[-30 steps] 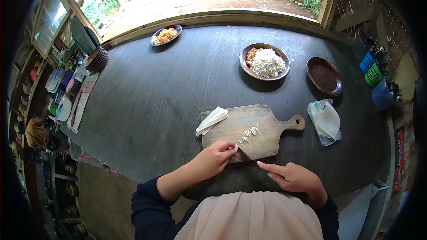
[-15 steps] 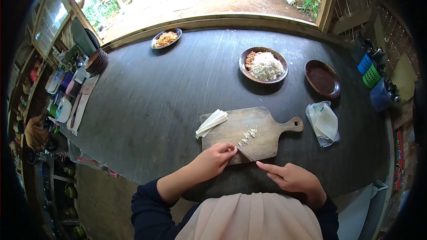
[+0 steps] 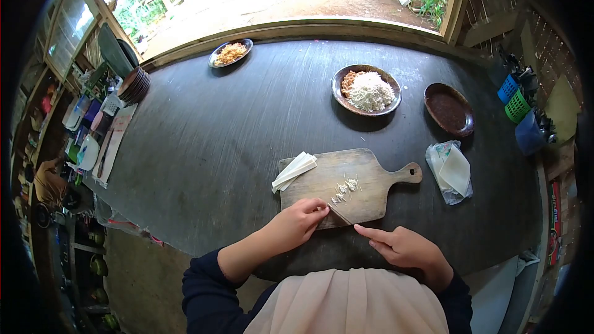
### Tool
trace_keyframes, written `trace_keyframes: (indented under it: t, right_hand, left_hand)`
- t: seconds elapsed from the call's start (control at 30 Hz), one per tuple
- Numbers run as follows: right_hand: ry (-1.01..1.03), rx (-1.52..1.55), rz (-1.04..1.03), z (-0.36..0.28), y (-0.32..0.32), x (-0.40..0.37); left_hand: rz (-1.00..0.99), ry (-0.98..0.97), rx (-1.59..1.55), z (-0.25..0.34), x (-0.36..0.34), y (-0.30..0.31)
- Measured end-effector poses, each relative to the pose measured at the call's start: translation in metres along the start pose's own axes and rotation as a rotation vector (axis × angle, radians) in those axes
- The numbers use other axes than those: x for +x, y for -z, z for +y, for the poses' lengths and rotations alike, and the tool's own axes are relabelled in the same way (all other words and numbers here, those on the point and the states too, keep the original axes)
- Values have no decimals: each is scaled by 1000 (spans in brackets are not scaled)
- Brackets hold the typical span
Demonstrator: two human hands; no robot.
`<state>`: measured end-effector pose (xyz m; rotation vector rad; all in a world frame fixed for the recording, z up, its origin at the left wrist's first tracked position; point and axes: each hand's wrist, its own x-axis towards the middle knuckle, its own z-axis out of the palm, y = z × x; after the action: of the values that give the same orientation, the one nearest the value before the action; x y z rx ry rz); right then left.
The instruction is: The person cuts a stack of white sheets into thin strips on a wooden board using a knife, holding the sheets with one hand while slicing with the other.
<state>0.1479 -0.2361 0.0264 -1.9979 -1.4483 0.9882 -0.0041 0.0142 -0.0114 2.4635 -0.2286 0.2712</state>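
The cutting board (image 3: 365, 176) sits close to the near edge of the dark surface (image 3: 216, 148), its handle pointing right. The left hand (image 3: 297, 222) rests on the board's near left corner, fingers bunched together, tips pressed down right against the blade (what lies under them I cannot make out). The right hand (image 3: 402, 247) hangs over the surface's near edge, fingers clamped on the knife (image 3: 340, 214), forefinger stretched along it. The blade slants up across the board's near edge.

A small scatter of pale shreds (image 3: 344, 189) lies mid-board just beyond the blade. A stack of white sheets (image 3: 294, 170) overhangs the board's far left corner. There is wide open room left of the board and beyond it.

Toward the far right, a brown bowl (image 3: 335, 89) holds a heap of white shreds with something orange-brown beside them. The dark dish (image 3: 448, 108) to its right shows only its own inside. A plastic bag (image 3: 449, 172) of white sheets lies right of the handle, apart from it. A plate (image 3: 214, 60) of orange-brown food stands at the far left edge.
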Motion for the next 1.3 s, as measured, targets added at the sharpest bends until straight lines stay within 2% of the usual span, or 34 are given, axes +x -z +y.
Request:
trace_keyframes:
  t: [0.37, 0.63, 0.77, 0.83, 0.97, 1.03, 1.3]
  right_hand:
    - [-31, -10, 71, -2, -9, 8]
    - [-23, 53, -33, 3, 2, -6]
    - [-48, -2, -21, 4, -3, -3]
    - [3, 9, 33, 7, -4, -1]
    - [-47, 25, 15, 2, 0, -1]
    - [15, -10, 5, 6, -2, -1]
    - [17, 37, 19, 3, -1, -1]
  left_hand:
    - [-7, 8, 21, 2, -1, 1]
    - [-18, 23, 15, 0, -1, 0]
    - [-16, 15, 9, 1, -2, -1]
    - [-13, 16, 14, 0, -2, 0]
    - [-21, 28, 5, 1, -2, 0]
    - [-23, 33, 6, 0, -2, 0]
    - [-10, 24, 3, -1, -2, -1]
